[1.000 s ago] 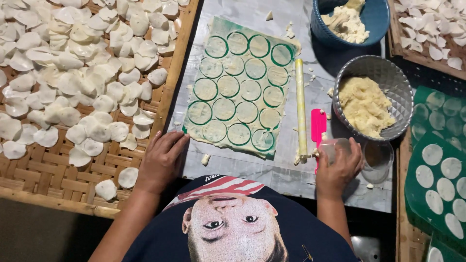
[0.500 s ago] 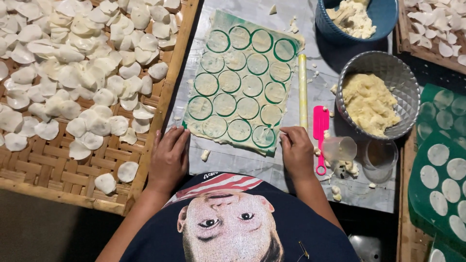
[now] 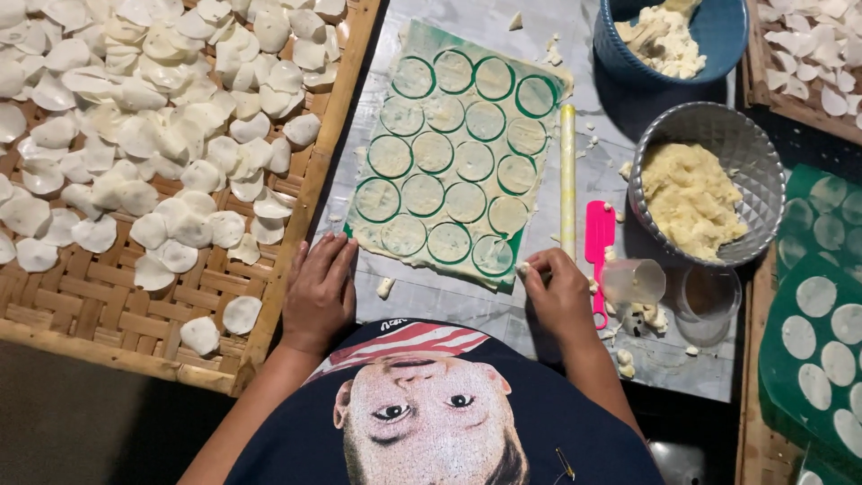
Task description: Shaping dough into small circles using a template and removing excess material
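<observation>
A green sheet lies on the work surface, covered with thin pale dough cut into many rounds. My left hand rests flat, fingers apart, at the sheet's near left corner. My right hand is at the near right corner, its fingertips pinching the dough edge there. A long pale rolling stick lies along the sheet's right side. A pink scraper and a tipped clear plastic cup lie just right of my right hand.
A woven bamboo tray on the left holds several white dough rounds. A metal bowl and a blue bowl hold yellowish dough. A glass stands near the cup. Green sheets with rounds lie at the right.
My right hand has let go of the clear cup beside the pink scraper and moved left to the sheet's near right corner. My left hand has stayed at the near left corner.
</observation>
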